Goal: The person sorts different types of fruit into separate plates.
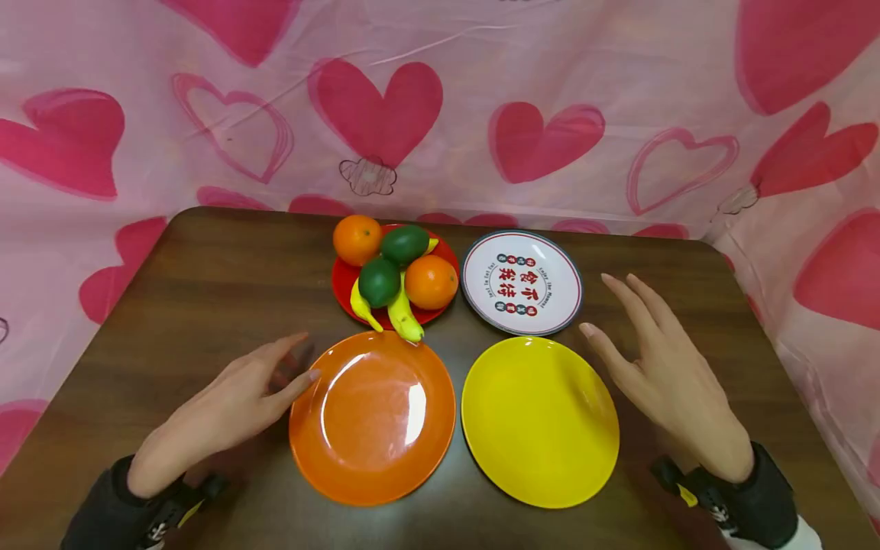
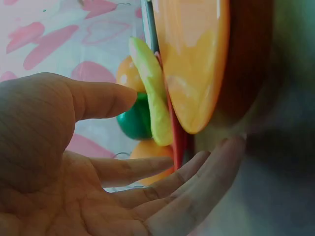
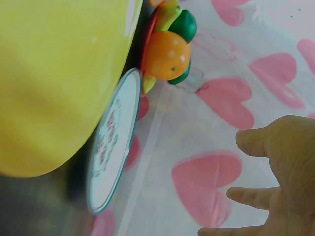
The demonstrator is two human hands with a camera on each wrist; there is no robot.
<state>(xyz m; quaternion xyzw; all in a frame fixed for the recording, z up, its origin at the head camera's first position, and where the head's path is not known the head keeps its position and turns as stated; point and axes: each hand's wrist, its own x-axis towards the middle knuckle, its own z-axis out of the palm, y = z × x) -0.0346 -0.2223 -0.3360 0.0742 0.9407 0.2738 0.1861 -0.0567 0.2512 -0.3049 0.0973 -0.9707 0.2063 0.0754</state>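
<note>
My left hand point(image 1: 227, 405) is at the left edge of an orange plate point(image 1: 371, 428), its fingers loosely extended and holding nothing. In the head view the thumb overlaps the plate's rim; whether it touches I cannot tell. The left wrist view has the palm and fingers point(image 2: 197, 196) spread beside that plate. Right of a yellow plate point(image 1: 539, 428), my right hand point(image 1: 670, 374) hovers with fingers apart and nothing in it. Its fingertips point toward a white plate point(image 1: 560, 305) with red and dark printed characters.
Behind the orange plate, a red plate point(image 1: 342, 289) bears oranges point(image 1: 431, 282), dark green oval fruits point(image 1: 380, 282) and yellow bananas point(image 1: 404, 309). One banana's end reaches the orange plate's back rim. A pink heart-patterned cloth point(image 1: 467, 153) hangs behind the brown wooden table point(image 1: 241, 283).
</note>
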